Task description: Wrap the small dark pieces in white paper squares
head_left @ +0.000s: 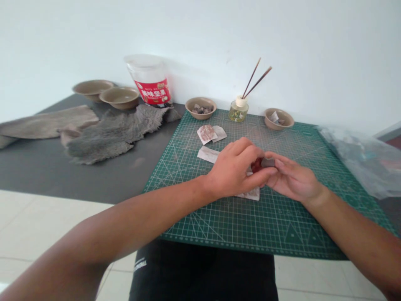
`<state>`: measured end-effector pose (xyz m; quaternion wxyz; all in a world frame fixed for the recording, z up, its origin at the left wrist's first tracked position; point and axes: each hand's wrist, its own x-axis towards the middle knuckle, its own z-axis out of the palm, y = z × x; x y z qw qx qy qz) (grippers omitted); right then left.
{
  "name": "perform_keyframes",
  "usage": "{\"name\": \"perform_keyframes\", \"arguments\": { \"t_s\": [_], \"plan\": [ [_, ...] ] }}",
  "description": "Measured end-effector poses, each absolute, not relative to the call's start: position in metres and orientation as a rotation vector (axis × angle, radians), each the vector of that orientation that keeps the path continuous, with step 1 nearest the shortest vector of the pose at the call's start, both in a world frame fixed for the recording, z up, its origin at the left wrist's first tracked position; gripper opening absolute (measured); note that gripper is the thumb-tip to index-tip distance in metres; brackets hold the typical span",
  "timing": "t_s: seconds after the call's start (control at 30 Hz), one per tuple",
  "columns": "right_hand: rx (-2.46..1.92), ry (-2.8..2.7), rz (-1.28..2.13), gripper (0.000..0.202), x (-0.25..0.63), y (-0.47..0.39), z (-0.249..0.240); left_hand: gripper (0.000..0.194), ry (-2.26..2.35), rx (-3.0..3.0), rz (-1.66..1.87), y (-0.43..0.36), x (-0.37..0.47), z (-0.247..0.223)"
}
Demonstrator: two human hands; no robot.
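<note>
Above the green cutting mat [213, 225] my two hands meet. Between the thumb and fingers of my right hand [294, 177] is a small grey piece [267, 162], perhaps stone or leather. My left hand [234, 167] curls around the same spot, its thumb at the grey piece. A dark red thing [257, 165] shows inside its curled fingers, too hidden to name. Pale paper-like pieces with brownish marks lie on the mat: one patterned piece [206, 133] behind my left hand, a strip [208, 154] beside it, and another [250, 193] partly under the hands.
A brown bowl [201, 115] of grey chunks, a reed diffuser bottle [238, 112] and a second bowl [280, 125] stand along the wall. Leftward are grey furry hide [109, 138], a plastic tub [150, 79] and two bowls [120, 102]. A clear plastic bag [366, 163] lies right.
</note>
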<state>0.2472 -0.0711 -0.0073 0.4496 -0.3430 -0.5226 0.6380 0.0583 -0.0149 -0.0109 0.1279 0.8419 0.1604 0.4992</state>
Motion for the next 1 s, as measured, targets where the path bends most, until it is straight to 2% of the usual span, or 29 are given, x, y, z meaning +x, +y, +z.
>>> {"name": "perform_keyframes", "arguments": {
  "t_s": [0.13, 0.47, 0.8, 1.0],
  "plan": [
    [-0.734, -1.228, 1.652, 0.026, 0.2451, -0.0694, -0.0055, 0.028, 0.315, 2.352, 1.474, -0.0126, 0.0594, -0.0124],
    [-0.679, -1.189, 1.72, 0.025, 0.2431, -0.0666, -0.0076, 0.017, 0.274, 1.856, 1.156, -0.0101, 0.0622, -0.0157],
    [-0.724, -1.185, 1.688, 0.025, 0.2419, -0.065, -0.0067, 0.026, 0.212, 1.397, 0.898, -0.0103, 0.0663, -0.0144],
    [-0.697, -1.191, 1.718, 0.025, 0.2427, -0.0652, -0.0078, 0.023, 0.206, 1.34, 0.831, -0.0122, 0.065, -0.0095]
  ]
}}
